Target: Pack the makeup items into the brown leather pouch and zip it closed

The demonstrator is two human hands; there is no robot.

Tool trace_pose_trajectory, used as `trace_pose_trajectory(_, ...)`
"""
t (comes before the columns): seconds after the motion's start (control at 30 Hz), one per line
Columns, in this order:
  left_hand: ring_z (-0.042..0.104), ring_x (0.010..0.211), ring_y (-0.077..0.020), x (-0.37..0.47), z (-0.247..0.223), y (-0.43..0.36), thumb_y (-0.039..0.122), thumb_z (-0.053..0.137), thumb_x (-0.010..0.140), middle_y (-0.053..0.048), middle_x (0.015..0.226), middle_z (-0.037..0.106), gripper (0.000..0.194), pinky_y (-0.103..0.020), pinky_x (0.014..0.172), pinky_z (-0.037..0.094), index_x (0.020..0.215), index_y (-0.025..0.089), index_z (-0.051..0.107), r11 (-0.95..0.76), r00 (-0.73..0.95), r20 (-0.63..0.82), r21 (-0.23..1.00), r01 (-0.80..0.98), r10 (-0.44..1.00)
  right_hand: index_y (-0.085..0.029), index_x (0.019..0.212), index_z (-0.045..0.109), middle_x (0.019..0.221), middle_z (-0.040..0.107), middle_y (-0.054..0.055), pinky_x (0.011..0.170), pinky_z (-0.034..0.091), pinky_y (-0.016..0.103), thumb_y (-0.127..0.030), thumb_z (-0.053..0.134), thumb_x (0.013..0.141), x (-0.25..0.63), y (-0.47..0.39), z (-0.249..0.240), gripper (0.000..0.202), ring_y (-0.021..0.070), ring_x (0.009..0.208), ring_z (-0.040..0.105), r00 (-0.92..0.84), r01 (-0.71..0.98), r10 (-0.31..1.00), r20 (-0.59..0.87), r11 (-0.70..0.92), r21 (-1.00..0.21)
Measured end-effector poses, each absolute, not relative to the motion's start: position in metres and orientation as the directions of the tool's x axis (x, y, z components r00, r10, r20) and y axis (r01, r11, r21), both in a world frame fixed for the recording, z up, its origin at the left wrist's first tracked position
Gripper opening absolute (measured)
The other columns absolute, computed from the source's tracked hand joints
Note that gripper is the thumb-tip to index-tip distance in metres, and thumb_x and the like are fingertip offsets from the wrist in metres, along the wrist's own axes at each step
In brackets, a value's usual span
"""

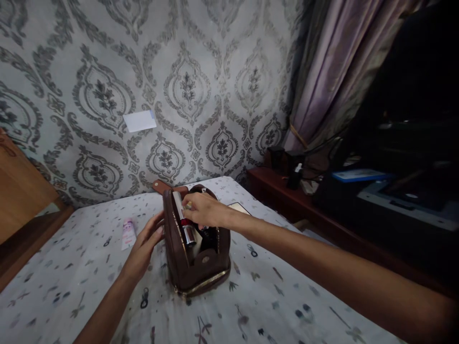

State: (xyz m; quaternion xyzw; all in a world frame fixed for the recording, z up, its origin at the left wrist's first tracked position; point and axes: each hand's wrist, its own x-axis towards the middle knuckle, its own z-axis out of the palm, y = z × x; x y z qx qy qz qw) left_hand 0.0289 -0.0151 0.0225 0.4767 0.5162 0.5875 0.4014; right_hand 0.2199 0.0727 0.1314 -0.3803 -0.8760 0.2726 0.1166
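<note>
A dark brown zippered bag (193, 277) sits on the bed with its top gaping and gold zip teeth along the rim. Inside it, along the left wall, leans a shiny silver cylinder with a red band (189, 234). My left hand (148, 237) rests against the bag's left side, fingers stretched out. Reaching into the mouth from the right, my right hand (202, 209) has its fingers bent together near the cylinder's upper end. Something small and yellowish shows at those fingertips, but I cannot make it out. The bag's deeper contents are dark and partly hidden.
A pink-and-white squeeze tube (128, 233) lies left of the bag on the patterned sheet (89, 277). A brown strap (163, 187) lies behind the bag. Wooden furniture (27, 191) borders the left, a reddish ledge (272, 191) the right. Patterned wallpaper rises behind.
</note>
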Motion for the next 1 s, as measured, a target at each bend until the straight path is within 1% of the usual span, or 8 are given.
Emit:
trace_pose_trajectory(0.07,0.044,0.138,-0.0292,0.029,0.022,-0.015,0.052,0.067,0.082,-0.007,0.149,0.05,0.059,-0.037,0.105,0.044,0.134,0.027,0.056,-0.148,-0.224,0.146,0.989,0.007,0.963,-0.017,0.104,0.068,0.095,0.074,0.007,0.073,0.047,0.024,-0.021,0.052,0.085,0.215,0.079,0.135,0.025,0.0179,0.081,0.069,-0.662,0.616,0.74,0.12,0.628,-0.476)
trace_pose_trajectory(0.13,0.043,0.138,-0.0293,0.03,0.021,-0.014,0.051,0.067,0.082,-0.006,0.149,0.05,0.057,-0.037,0.106,0.044,0.133,0.027,0.056,-0.158,-0.223,0.154,0.987,-0.001,0.963,-0.016,0.096,0.071,0.1,0.074,0.01,0.076,0.045,0.025,-0.018,0.048,0.087,0.207,0.088,0.138,0.025,0.0207,0.093,0.068,-0.665,0.627,0.723,0.186,0.677,-0.386)
trace_pose_trajectory(0.23,0.043,0.138,-0.0304,0.03,0.021,-0.014,0.051,0.068,0.082,-0.007,0.148,0.05,0.057,-0.038,0.105,0.044,0.133,0.027,0.057,-0.163,-0.227,0.157,0.987,-0.006,0.961,-0.012,0.095,0.072,0.098,0.074,0.013,0.069,0.044,0.024,-0.016,0.048,0.087,0.193,0.102,0.14,0.026,0.0218,0.092,0.068,-0.703,0.637,0.7,0.128,0.699,-0.326)
trace_pose_trajectory(0.33,0.044,0.137,-0.0308,0.031,0.023,-0.015,0.052,0.069,0.079,-0.007,0.148,0.051,0.06,-0.038,0.105,0.044,0.132,0.027,0.058,-0.156,-0.219,0.15,0.988,-0.014,0.964,-0.01,0.102,0.07,0.099,0.074,0.013,0.065,0.043,0.024,-0.02,0.05,0.09,0.181,0.115,0.137,0.026,0.022,0.089,0.068,-0.74,0.618,0.67,0.068,0.716,-0.324)
trace_pose_trajectory(0.47,0.043,0.137,-0.0297,0.031,0.025,-0.015,0.052,0.071,0.077,-0.007,0.148,0.051,0.061,-0.038,0.107,0.042,0.132,0.027,0.058,-0.148,-0.217,0.14,0.989,-0.019,0.966,-0.009,0.11,0.068,0.107,0.073,0.013,0.072,0.046,0.023,-0.021,0.044,0.095,0.173,0.126,0.129,0.031,0.0205,0.093,0.067,-0.781,0.576,0.623,0.044,0.746,-0.334)
trace_pose_trajectory(0.63,0.043,0.138,-0.0306,0.031,0.023,-0.014,0.051,0.071,0.077,-0.007,0.147,0.052,0.062,-0.041,0.112,0.037,0.133,0.027,0.058,-0.161,-0.219,0.157,0.987,-0.001,0.963,-0.011,0.115,0.066,0.111,0.073,0.011,0.081,0.046,0.021,-0.017,0.044,0.095,0.173,0.132,0.12,0.031,0.0185,0.099,0.067,-0.816,0.53,0.577,0.038,0.773,-0.348)
trace_pose_trajectory(0.83,0.04,0.14,-0.0301,0.031,0.022,-0.013,0.05,0.069,0.08,-0.007,0.15,0.049,0.06,-0.041,0.115,0.033,0.134,0.027,0.056,-0.169,-0.201,0.166,0.986,0.002,0.965,-0.016,0.117,0.066,0.115,0.072,0.009,0.088,0.047,0.024,-0.019,0.049,0.092,0.171,0.14,0.11,0.03,0.0203,0.105,0.066,-0.829,0.492,0.552,0.089,0.795,-0.355)
trace_pose_trajectory(1.0,0.039,0.141,-0.0295,0.03,0.021,-0.014,0.049,0.067,0.082,-0.006,0.151,0.048,0.06,-0.04,0.116,0.032,0.136,0.027,0.055,-0.169,-0.19,0.167,0.986,0.008,0.967,-0.016,0.118,0.066,0.116,0.073,0.01,0.091,0.047,0.025,-0.019,0.052,0.09,0.169,0.145,0.105,0.031,0.0215,0.109,0.066,-0.839,0.472,0.535,0.096,0.804,-0.361)
